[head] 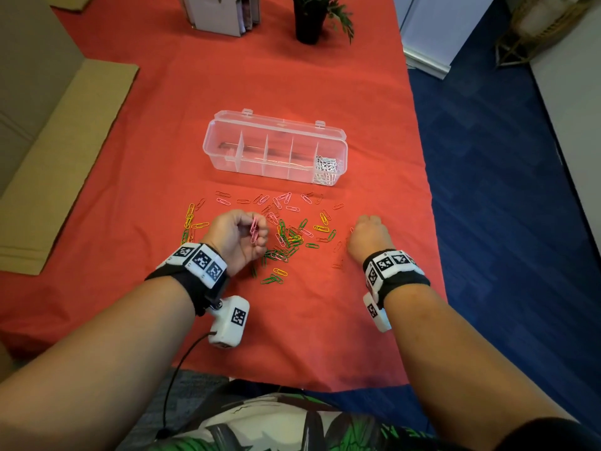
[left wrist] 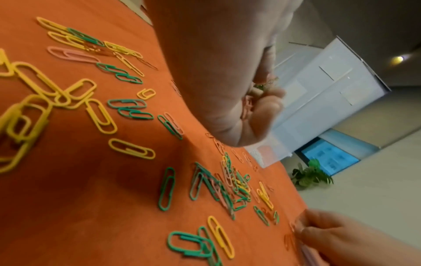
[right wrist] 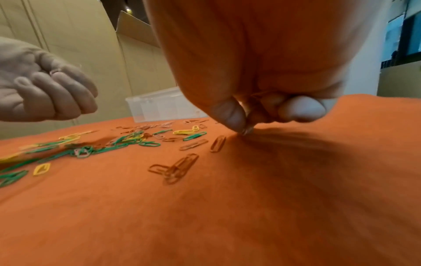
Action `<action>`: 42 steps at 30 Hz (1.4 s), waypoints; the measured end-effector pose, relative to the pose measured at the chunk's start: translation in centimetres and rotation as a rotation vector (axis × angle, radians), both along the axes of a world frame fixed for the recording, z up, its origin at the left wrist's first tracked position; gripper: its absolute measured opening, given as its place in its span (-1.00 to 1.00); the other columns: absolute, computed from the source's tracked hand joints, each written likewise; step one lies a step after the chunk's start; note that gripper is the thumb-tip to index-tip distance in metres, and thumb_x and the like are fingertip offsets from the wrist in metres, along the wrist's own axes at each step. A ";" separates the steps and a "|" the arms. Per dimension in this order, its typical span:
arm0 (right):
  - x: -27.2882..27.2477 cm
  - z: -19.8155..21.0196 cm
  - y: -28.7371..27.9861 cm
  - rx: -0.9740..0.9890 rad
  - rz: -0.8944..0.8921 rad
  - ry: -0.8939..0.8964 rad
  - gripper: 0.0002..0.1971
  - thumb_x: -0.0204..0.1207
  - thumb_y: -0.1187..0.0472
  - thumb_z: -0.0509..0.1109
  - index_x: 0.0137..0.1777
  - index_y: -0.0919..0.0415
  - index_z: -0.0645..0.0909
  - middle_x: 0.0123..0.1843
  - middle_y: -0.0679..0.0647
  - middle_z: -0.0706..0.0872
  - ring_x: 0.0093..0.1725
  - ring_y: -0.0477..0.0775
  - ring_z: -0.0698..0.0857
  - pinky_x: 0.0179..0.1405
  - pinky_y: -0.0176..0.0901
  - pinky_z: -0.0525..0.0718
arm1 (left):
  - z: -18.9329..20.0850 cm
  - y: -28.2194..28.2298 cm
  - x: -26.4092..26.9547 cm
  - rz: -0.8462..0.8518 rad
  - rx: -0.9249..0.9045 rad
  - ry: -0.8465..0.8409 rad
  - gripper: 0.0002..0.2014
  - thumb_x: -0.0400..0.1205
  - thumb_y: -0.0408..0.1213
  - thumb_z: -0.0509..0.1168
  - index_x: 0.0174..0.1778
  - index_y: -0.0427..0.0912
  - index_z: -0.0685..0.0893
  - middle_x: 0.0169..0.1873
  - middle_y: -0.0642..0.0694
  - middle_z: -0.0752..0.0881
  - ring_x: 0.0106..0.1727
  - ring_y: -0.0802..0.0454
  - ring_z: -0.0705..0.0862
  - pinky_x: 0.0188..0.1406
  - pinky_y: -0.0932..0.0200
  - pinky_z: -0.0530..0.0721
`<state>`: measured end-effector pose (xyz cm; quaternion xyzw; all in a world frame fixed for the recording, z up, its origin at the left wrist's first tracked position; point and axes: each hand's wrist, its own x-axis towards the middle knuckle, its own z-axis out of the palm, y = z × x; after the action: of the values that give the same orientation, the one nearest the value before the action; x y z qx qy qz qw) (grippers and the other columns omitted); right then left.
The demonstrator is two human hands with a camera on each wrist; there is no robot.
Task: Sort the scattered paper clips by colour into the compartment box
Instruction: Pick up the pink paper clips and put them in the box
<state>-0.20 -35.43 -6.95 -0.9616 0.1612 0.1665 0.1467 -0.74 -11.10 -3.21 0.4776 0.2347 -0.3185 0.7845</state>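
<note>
The left hand (head: 239,237) is curled round a small bunch of pink clips (head: 254,231), held above the bench (head: 292,320). The right hand (head: 369,237) is bent down, thumb and fingertips (right wrist: 231,115) pinching at a clip on the cloth; which colour I cannot tell. The scattered paper clips (head: 286,236) lie between the hands, just before the compartment box (head: 276,148), whose rightmost compartment holds white clips (head: 325,169). Light, thin and probably slippery, a clip is likely best nipped at one rounded end.

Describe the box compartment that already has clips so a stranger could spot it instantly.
On the red tablecloth sits a clear compartment box, beyond the scattered clips. Its rightmost compartment is the only one holding a heap of white paper clips; the others look empty.
</note>
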 end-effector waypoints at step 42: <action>-0.8 2.2 5.5 1.470 -0.544 0.220 -0.76 0.52 0.29 0.11 -0.34 0.20 0.51 -0.43 0.06 0.50 -0.59 -0.11 0.45 -0.64 -0.37 0.49 | -3.6 -0.9 -0.2 -0.896 1.323 -0.778 -0.90 0.52 -0.28 0.25 -0.15 -0.19 0.65 -0.04 -0.24 0.67 0.07 -0.23 0.64 0.11 -0.02 0.61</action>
<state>-1.05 -29.93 -4.71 -0.5229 0.2530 0.2827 0.7633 -0.91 -12.01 -6.80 0.9545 -0.1213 -0.2099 0.1738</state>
